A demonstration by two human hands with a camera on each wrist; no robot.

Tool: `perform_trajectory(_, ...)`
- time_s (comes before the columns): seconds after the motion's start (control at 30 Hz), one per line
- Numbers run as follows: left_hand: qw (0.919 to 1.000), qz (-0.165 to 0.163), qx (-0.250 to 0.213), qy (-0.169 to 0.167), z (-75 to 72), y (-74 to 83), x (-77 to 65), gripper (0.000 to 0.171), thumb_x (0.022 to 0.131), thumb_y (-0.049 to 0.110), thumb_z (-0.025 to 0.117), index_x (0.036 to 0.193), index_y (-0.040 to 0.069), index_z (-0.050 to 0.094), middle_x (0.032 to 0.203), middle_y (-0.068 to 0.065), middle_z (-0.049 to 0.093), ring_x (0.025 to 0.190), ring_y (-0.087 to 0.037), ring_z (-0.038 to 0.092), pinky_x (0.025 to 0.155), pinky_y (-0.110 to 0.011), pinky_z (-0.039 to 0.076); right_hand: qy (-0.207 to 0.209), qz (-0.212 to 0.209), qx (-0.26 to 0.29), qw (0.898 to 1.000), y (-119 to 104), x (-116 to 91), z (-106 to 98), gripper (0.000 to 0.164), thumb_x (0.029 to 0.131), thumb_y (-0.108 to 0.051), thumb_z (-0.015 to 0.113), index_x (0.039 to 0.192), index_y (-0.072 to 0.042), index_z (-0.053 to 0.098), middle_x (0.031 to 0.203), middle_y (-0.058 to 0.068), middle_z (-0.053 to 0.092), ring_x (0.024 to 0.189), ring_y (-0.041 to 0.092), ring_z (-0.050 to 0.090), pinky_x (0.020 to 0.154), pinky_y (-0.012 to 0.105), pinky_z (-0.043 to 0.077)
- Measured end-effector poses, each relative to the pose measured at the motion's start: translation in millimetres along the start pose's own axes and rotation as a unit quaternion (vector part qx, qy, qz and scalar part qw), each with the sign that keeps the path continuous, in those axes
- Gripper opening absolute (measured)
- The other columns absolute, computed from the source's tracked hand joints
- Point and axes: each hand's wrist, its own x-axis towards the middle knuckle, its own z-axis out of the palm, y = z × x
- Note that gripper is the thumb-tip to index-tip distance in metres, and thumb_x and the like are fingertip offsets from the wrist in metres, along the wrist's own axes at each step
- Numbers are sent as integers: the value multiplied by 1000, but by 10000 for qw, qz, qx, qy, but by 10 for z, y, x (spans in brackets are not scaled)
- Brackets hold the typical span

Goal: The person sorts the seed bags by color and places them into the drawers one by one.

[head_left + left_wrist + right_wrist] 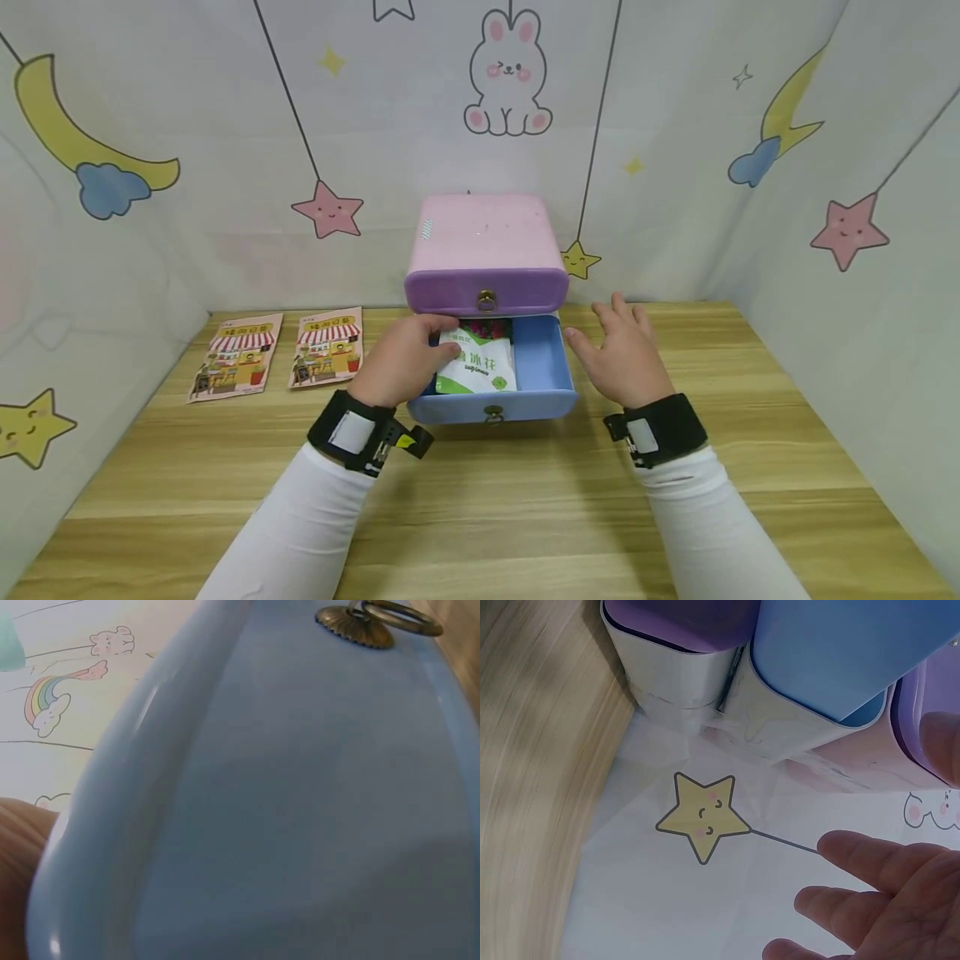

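A blue drawer (546, 354) is pulled out from a small chest of drawers (483, 229) with a pink top. Inside its left part lies a white and green seed packet (480, 367) with a flower picture at its top. My left hand (397, 358) reaches over the drawer's left side, thumb and forefinger pinching the packet's left edge. Past the drawer's right side, my right hand (622, 354) holds nothing, its fingers spread. The left wrist view is mostly filled by the blue drawer front (300, 772) with its brass ring pull (401, 616).
Two pink packets with a shop-front picture, a left one (236, 358) and a right one (326, 348), lie on the wooden table (480, 508). A purple drawer (450, 293) above is closed; another purple drawer (682, 622) sits below. Patterned cloth (652, 100) hangs behind.
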Motion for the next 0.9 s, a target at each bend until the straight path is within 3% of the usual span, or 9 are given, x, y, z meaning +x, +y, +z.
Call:
perform_trajectory(0.3, 9999, 49, 111, -11, 10, 17, 8, 43, 92, 28, 63, 132, 12, 60, 136, -5, 58, 119, -19, 54, 100, -43, 44, -23, -25, 20, 10000, 8, -11, 19, 74, 95, -55, 47, 146, -2, 38, 159, 24, 13, 145, 51, 7, 113, 68, 13)
perform_trajectory(0.53, 9997, 67, 235, -54, 14, 28, 1, 45, 93, 29, 63, 134, 12, 57, 138, -5, 57, 109, -20, 55, 90, -37, 45, -44, -2, 49, 10000, -6, -20, 14, 73, 95, -54, 48, 146, -2, 38, 159, 24, 13, 145, 51, 5, 114, 69, 12)
perform_trajectory(0.9, 9994, -50, 303, -166, -23, 42, -38, 46, 96, 33, 57, 137, 13, 54, 140, -4, 55, 105, -21, 55, 85, -35, 45, -101, 58, 87, 9999, -25, -20, 15, 72, 95, -51, 50, 146, -2, 38, 160, 23, 12, 146, 50, 2, 114, 68, 11)
